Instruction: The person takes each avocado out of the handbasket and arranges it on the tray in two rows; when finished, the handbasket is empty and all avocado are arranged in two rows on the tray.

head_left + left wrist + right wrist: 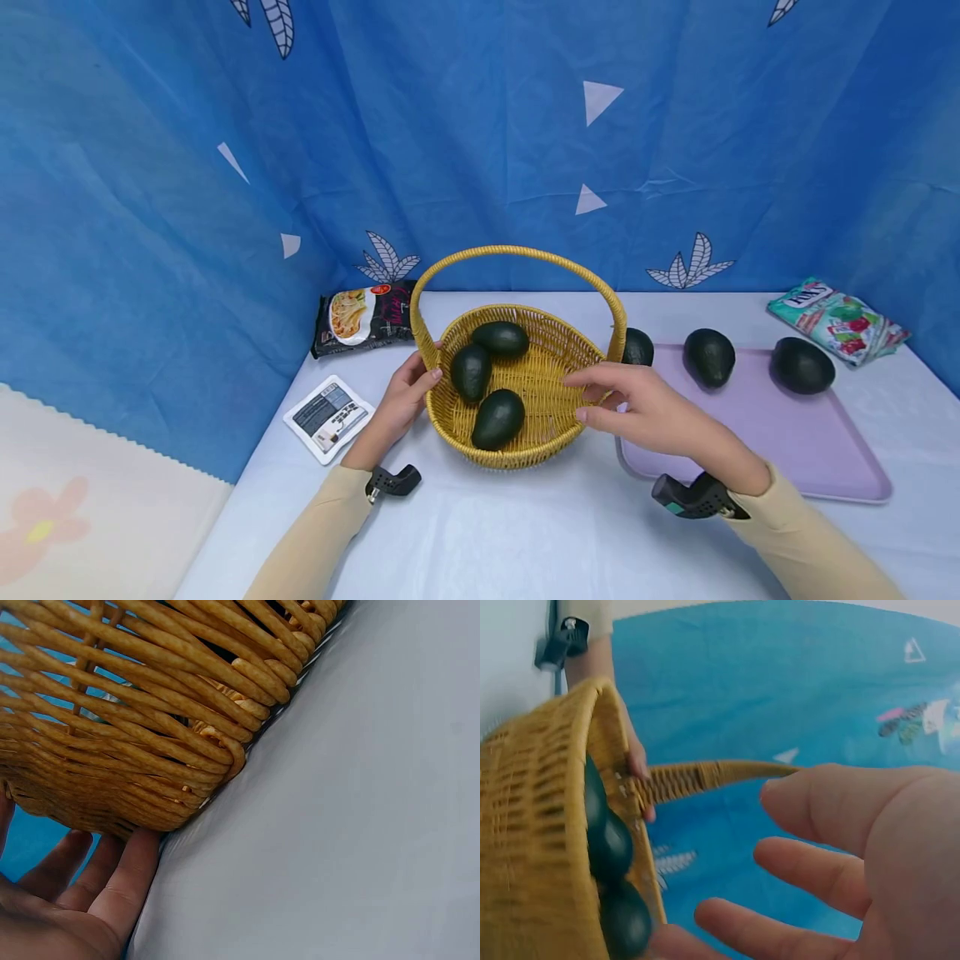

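Note:
A yellow wicker basket [540, 450] with a tall arched handle [510, 250] stands on the table. Three dark green avocados [498, 419] lie inside, towards its left and front. My left hand [405, 396] grips the basket's left rim by the foot of the handle, thumb at the top; in the left wrist view its fingers [131, 881] press against the woven outside wall. My right hand [633, 404] hovers over the right rim, fingers parted and holding nothing. The right wrist view shows these fingers [810, 870] spread apart, with the avocados [622, 919] beyond them.
Right of the basket lies a lilac tray [787, 450] bearing avocados [801, 365], one partly hidden behind the handle. A green fruit packet [840, 321] lies at back right. On the left are a black noodle packet [363, 317] and a flat white package [328, 418]. Blue curtain [510, 150] hangs behind.

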`<state>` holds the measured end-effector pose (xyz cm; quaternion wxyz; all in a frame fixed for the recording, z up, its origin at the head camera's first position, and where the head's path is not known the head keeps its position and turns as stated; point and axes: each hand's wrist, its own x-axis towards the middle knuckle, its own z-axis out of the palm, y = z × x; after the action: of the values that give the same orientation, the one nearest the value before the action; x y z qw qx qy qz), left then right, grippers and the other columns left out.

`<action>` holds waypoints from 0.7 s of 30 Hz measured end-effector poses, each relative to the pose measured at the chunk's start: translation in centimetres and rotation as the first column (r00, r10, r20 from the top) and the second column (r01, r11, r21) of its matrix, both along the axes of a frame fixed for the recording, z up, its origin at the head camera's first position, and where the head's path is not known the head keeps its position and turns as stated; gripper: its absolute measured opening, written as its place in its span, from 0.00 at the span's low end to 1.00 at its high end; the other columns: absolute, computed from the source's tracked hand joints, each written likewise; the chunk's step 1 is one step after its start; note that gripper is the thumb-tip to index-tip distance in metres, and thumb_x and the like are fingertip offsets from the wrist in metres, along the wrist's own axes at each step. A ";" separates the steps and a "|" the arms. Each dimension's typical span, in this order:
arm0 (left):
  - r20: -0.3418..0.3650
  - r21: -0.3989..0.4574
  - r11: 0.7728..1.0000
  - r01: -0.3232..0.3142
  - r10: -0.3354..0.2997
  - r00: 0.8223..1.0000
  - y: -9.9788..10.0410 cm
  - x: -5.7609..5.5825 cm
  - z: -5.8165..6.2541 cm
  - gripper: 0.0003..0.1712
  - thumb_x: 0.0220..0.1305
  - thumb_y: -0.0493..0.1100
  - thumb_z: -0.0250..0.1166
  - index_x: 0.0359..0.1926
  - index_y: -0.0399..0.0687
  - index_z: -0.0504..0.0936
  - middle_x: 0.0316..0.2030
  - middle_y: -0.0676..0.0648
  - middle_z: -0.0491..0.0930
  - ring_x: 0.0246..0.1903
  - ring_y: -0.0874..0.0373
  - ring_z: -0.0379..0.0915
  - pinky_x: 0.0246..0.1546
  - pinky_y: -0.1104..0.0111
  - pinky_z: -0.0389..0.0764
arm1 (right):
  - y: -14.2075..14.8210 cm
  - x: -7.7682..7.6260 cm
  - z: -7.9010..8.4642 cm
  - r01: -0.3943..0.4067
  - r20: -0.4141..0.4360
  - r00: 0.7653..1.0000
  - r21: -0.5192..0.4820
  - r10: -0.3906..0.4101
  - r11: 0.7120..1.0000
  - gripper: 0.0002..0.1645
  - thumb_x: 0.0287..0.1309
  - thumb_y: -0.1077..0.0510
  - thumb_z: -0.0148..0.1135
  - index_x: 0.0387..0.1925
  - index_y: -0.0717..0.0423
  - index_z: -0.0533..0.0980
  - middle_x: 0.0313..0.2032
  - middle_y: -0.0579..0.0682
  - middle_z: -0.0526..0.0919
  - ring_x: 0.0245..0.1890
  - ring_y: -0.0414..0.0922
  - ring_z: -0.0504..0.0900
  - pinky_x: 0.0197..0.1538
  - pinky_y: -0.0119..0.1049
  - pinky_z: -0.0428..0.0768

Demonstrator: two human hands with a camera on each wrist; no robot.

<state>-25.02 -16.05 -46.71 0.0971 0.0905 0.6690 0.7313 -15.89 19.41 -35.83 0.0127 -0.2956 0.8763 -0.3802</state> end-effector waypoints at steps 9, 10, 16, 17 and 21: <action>-0.015 0.020 1.000 0.012 -0.012 1.000 0.0 0.1 0.0 0.33 0.74 0.33 0.53 0.78 0.41 0.58 0.72 0.33 0.61 0.58 0.63 0.69 0.55 0.77 0.81 | -4.6 -2.4 -1.6 -0.105 0.114 0.989 0.138 0.089 0.985 0.25 0.67 0.51 0.64 0.61 0.56 0.78 0.52 0.53 0.87 0.35 0.40 0.81 0.38 0.30 0.81; -0.016 0.021 1.000 0.014 -0.014 1.000 0.0 0.1 0.0 0.33 0.74 0.33 0.53 0.78 0.41 0.58 0.72 0.33 0.60 0.58 0.64 0.69 0.55 0.77 0.81 | -5.0 -2.5 -1.7 -0.108 0.131 0.988 0.152 0.088 0.982 0.25 0.67 0.50 0.64 0.62 0.56 0.78 0.52 0.53 0.87 0.34 0.40 0.81 0.38 0.31 0.81; -0.016 0.030 0.999 0.016 -0.015 1.000 0.1 0.1 0.0 0.33 0.74 0.33 0.53 0.77 0.43 0.59 0.71 0.34 0.61 0.58 0.64 0.70 0.55 0.77 0.81 | -6.8 -3.2 -2.5 -0.117 0.196 0.978 0.205 0.077 0.972 0.28 0.67 0.47 0.63 0.64 0.53 0.76 0.49 0.51 0.87 0.41 0.42 0.83 0.46 0.38 0.83; -0.016 0.032 0.999 0.014 -0.014 1.000 0.2 0.1 0.0 0.33 0.74 0.33 0.53 0.77 0.43 0.59 0.71 0.34 0.62 0.58 0.63 0.70 0.55 0.77 0.81 | -7.1 -3.3 -2.6 -0.116 0.195 0.978 0.210 0.075 0.971 0.28 0.67 0.46 0.63 0.65 0.53 0.76 0.49 0.50 0.87 0.42 0.43 0.84 0.47 0.39 0.83; -0.007 0.026 1.000 0.006 -0.006 1.000 0.1 0.0 0.1 0.33 0.74 0.33 0.53 0.78 0.42 0.59 0.71 0.34 0.62 0.58 0.64 0.70 0.55 0.77 0.81 | -8.1 -3.7 -3.1 -0.095 0.174 0.983 0.235 0.054 0.967 0.29 0.67 0.45 0.63 0.66 0.51 0.75 0.53 0.49 0.86 0.51 0.46 0.84 0.52 0.43 0.84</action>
<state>-24.98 -15.99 -46.63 0.0960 0.0963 0.6595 0.7393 -19.59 11.27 -38.91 0.1358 -0.2919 0.9003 -0.2930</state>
